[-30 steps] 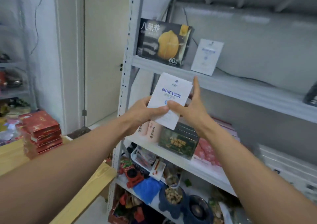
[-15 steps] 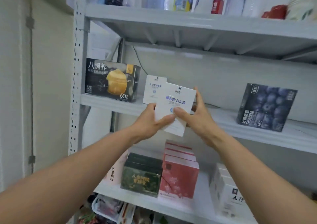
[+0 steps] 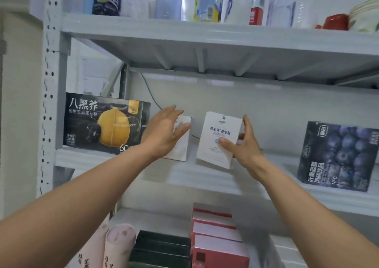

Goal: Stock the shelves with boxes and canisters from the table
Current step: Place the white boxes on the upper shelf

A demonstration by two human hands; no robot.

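Note:
A white box with blue print (image 3: 217, 142) stands slightly tilted on the middle shelf (image 3: 205, 177). My right hand (image 3: 244, 144) grips its right side, thumb across the front. My left hand (image 3: 164, 133) lies with straight fingers against the front of a second white box (image 3: 181, 146), which stands upright just left of the first. A narrow gap separates the two boxes.
A black box with a yellow fruit picture (image 3: 104, 122) stands at the shelf's left end, a dark blueberry box (image 3: 338, 157) at the right. Bottles and bowls fill the top shelf (image 3: 205, 31). Below stand pink canisters (image 3: 119, 245), dark boxes (image 3: 162, 247) and pink-red boxes (image 3: 217, 241).
The white box has gone from both hands in front of the shelf onto the shelf. My left hand let go of it and moved left onto the other white box.

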